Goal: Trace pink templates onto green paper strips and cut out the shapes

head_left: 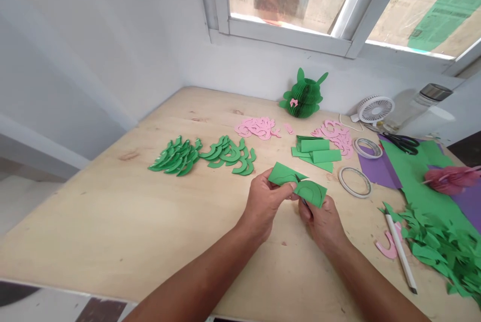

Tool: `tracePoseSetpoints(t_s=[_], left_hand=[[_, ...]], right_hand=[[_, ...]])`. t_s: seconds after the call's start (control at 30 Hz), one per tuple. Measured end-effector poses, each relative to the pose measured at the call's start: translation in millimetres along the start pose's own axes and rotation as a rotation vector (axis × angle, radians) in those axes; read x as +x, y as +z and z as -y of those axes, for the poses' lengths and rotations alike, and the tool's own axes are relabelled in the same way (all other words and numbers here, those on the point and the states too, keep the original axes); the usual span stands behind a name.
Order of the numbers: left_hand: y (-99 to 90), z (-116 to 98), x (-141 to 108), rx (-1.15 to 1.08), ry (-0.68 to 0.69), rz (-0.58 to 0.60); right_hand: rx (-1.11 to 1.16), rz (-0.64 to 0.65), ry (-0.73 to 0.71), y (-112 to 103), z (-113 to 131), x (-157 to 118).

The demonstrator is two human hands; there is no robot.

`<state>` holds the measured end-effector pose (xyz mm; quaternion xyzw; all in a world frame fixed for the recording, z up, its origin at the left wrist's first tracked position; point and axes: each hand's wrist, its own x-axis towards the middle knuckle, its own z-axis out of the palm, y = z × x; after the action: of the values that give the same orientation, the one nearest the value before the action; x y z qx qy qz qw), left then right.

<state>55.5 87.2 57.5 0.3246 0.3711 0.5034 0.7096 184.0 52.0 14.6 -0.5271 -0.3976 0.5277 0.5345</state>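
Near the middle of the table, my left hand point(265, 201) pinches a green paper piece point(281, 174) with curved outlines drawn on it. The piece is partly cut and spreads toward the right. My right hand point(319, 219) is closed beneath its right part, around a dark-handled tool, likely scissors, mostly hidden by the paper and fingers. Left of the hands lie curved green cutouts point(229, 154) and a second group of green cutouts point(178, 156). Behind the hands are folded green paper strips point(315, 150).
Pink cutouts point(257, 127), a green honeycomb paper figure point(305, 99) and a white fan point(375, 110) stand or lie toward the back. Tape rolls point(355, 182), black scissors point(402, 142), a white pen point(401, 252) and green scraps point(443, 249) are at right.
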Motion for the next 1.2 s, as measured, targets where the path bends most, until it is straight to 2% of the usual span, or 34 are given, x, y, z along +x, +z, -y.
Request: tracePoseSetpoints(t_s=[0.43, 1.2], left_hand=[[-1.7, 2.9, 2.2, 0.049, 0.036, -0.011], [-5.5, 4.4, 6.0, 0.043, 0.021, 0.062]], right_hand=[[0.000, 0.007, 0.022, 2.8, 3.8, -0.8], [0.033, -0.003, 0.024, 3.7, -1.7, -1.9]])
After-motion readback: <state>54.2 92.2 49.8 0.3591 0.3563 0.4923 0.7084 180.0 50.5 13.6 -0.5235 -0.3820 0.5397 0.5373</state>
